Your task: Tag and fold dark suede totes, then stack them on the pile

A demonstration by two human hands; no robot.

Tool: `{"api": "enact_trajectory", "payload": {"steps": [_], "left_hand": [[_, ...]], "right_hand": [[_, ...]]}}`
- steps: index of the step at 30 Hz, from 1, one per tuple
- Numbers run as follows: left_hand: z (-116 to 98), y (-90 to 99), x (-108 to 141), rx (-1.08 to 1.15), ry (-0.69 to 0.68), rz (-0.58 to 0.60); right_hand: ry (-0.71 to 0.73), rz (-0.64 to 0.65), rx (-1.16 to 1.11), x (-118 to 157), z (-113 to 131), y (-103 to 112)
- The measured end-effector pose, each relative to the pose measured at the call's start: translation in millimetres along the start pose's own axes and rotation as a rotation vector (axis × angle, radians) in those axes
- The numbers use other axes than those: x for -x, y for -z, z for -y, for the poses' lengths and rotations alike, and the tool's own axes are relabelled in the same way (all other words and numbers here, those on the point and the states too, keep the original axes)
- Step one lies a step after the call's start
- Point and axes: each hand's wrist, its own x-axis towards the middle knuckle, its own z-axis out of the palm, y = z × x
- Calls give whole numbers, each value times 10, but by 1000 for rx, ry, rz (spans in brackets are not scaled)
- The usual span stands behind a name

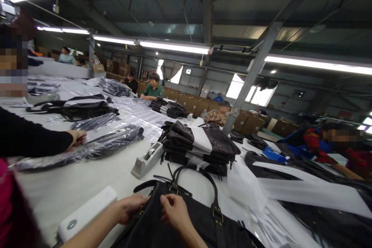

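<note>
A black handbag (pixel 186 221) with looped handles and brass-coloured buckles lies on the white table right in front of me. My left hand (pixel 133 206) is at the bag's left end, its fingers closed on the edge there, fingertips partly hidden. Just right of it, my right hand (pixel 174 209) pinches at the bag's top edge with thumb and forefinger; what lies between them is too small to tell. Beyond the bag rises a stack of dark bags (pixel 200 143) with white paper wraps. A grey tape dispenser (pixel 147 161) stands left of that stack.
A white box-shaped device (pixel 87 213) lies at the near left. Plastic-wrapped bags (pixel 113 141) lie beyond, touched by another person's hand (pixel 78 139). White sheets and more black bags (pixel 319 201) cover the right side. Several people work around the tables.
</note>
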Motion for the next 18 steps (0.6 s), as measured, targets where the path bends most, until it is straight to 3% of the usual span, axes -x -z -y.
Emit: {"api": "enact_trajectory", "payload": {"steps": [3,8,13,18], "left_hand": [[15,-47,4,148,33,128],[93,-36,-90,350,-53,108],[113,102,-153,453,-219,117],[153,183,-229,454,-45,52]], "right_hand": [[-29,-48,75,-246,137,-252],[-39,-138,165,-430,102,-281],[-120,-80,9,-502,-48,-154],[-114,50,-361,-458,-167,-7]]}}
